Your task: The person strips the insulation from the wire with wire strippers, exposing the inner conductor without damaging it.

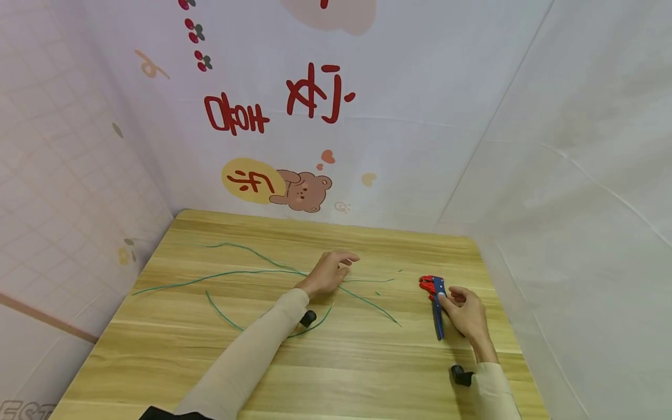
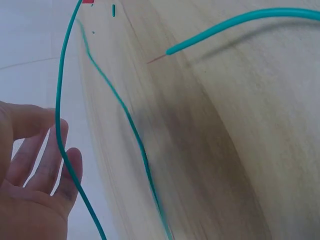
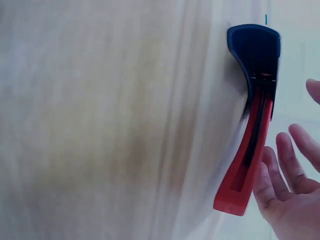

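Note:
In the head view my left hand [image 1: 328,272] is over the middle of the table, above a thin green wire [image 1: 370,302]. The left wrist view shows this hand's fingers loosely bent, with a green wire [image 2: 60,135] passing across them; they do not pinch it. Another green wire [image 2: 187,47] there has a bare, copper-coloured end. My right hand [image 1: 469,312] is at a red and blue wire stripper [image 1: 437,303], the thumb overlapping its body. In the right wrist view the loose fingers are beside the stripper's red handle [image 3: 245,170] and do not wrap it; contact is unclear.
More green wire [image 1: 194,281] stretches across the left of the wooden table [image 1: 367,379], and a curved length [image 1: 226,316] lies partly under my left forearm. Small green offcuts [image 1: 378,293] lie between the hands. White printed cloth walls [image 1: 409,163] border the table.

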Tool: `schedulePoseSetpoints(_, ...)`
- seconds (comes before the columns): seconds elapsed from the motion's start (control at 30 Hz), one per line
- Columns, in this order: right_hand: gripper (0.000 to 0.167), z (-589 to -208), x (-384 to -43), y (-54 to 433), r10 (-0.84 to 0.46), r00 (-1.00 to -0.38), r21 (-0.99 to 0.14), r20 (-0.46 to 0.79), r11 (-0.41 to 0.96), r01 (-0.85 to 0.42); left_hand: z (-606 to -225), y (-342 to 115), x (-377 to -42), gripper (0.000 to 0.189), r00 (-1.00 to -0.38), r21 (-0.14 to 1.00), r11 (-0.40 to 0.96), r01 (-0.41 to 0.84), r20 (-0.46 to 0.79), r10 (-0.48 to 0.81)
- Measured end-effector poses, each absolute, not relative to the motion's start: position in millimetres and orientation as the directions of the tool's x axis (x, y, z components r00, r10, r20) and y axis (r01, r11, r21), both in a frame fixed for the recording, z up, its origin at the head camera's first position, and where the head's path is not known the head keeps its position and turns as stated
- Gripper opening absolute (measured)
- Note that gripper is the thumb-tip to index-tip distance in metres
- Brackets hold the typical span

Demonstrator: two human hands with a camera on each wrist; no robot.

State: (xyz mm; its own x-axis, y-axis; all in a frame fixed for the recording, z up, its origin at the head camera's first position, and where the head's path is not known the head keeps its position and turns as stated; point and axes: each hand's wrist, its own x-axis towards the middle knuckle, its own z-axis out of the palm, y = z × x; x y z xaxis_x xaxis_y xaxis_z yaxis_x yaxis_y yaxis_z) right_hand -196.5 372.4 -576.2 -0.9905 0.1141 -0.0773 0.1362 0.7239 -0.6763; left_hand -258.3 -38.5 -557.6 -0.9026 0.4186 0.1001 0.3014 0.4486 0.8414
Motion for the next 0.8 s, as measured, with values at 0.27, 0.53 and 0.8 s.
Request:
schedulePoseSetpoints(0.27, 0.061, -572.0, -192.5, 363.8, 0.082, -0.995, -0.700, 0.052, 0.713, 0.022, -557.0, -45.8, -253.5, 0.038, -0.913, 0.833, 0.460, 0.306, 0.120, 0.391)
schedulePoseSetpoints(0.53, 0.060, -565.2, -191.0, 348.0, 0.041, -0.991, -0.700, 0.126, 0.712, -0.059, -552.1, -66.6, -248.4, 0.038, -0.904, 0.787, 0.498, 0.363, 0.168, 0.394)
schedulePoseSetpoints(0.8, 0.058, -552.6, -190.1, 329.6, -0.010, -0.978, -0.665, 0.210, 0.731, -0.151, -546.7, -95.8, -239.1, 0.041, -0.862, 0.672, 0.559, 0.486, 0.267, 0.430)
